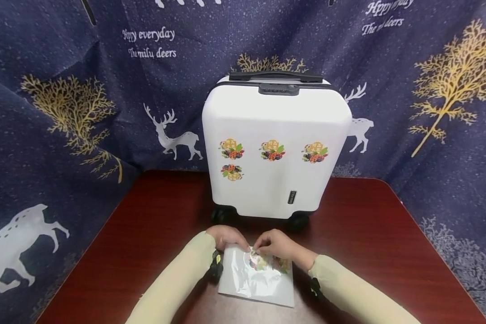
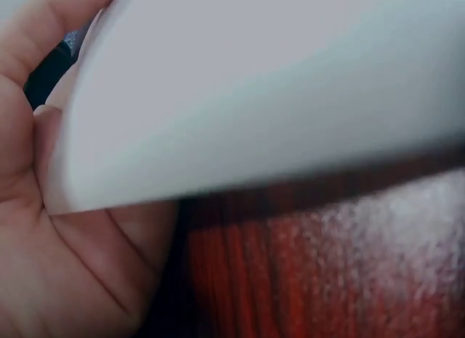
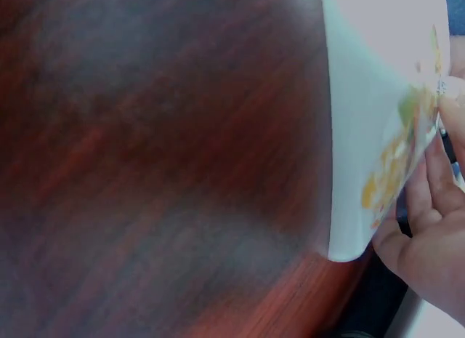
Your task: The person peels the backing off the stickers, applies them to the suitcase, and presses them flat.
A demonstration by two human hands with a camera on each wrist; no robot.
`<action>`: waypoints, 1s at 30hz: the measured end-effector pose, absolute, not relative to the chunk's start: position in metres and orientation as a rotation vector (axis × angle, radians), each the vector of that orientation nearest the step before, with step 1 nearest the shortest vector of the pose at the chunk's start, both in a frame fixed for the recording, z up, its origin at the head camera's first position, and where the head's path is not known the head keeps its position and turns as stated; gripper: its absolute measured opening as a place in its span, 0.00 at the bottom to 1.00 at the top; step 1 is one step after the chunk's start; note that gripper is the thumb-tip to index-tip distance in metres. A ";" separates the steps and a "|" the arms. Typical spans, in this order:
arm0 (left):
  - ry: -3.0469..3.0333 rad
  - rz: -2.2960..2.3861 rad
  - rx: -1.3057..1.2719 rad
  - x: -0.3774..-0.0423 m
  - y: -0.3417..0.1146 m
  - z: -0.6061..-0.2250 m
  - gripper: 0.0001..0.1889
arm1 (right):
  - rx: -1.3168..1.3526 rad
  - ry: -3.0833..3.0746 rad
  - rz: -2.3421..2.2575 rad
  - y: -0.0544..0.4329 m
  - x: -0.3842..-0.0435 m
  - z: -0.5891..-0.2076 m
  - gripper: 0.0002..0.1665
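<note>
A white glossy sheet of stickers (image 1: 259, 292) is held tilted up in front of the suitcase. My left hand (image 1: 228, 237) grips its upper left edge; in the left wrist view the sheet's corner lies between thumb and palm. With thumb and forefinger my right hand (image 1: 278, 245) pinches at the top of a fruit-patterned sticker (image 1: 260, 263) on the sheet. Another sticker (image 1: 283, 264) sits to its right. In the right wrist view the thumb touches the sticker's edge, and the other fingers (image 3: 436, 182) are partly hidden by the sheet.
Behind my hands a white suitcase (image 1: 267, 112) stands upright on the dark red table (image 1: 154, 216). It bears three stickers in an upper row and one inverted sticker (image 1: 232, 172) below the left one. A blue cloth (image 1: 154, 81) with deer and trees hangs behind.
</note>
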State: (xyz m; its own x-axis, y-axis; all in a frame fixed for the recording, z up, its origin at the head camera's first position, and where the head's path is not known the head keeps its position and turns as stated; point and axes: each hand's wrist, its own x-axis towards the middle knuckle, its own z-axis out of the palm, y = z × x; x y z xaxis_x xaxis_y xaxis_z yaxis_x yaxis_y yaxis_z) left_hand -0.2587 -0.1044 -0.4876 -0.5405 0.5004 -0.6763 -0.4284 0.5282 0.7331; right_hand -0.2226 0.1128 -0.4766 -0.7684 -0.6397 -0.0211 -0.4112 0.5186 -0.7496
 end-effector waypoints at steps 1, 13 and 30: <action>1.798 1.189 0.059 -0.258 -0.104 -0.488 0.07 | -0.908 2.485 -1.090 0.113 -0.223 -0.477 0.04; 1.979 1.107 0.156 -0.257 -0.098 -0.481 0.11 | -1.077 2.682 -0.880 0.112 -0.221 -0.478 0.06; 2.049 1.094 0.168 -0.255 -0.101 -0.485 0.13 | -0.859 2.583 -0.958 0.115 -0.218 -0.468 0.06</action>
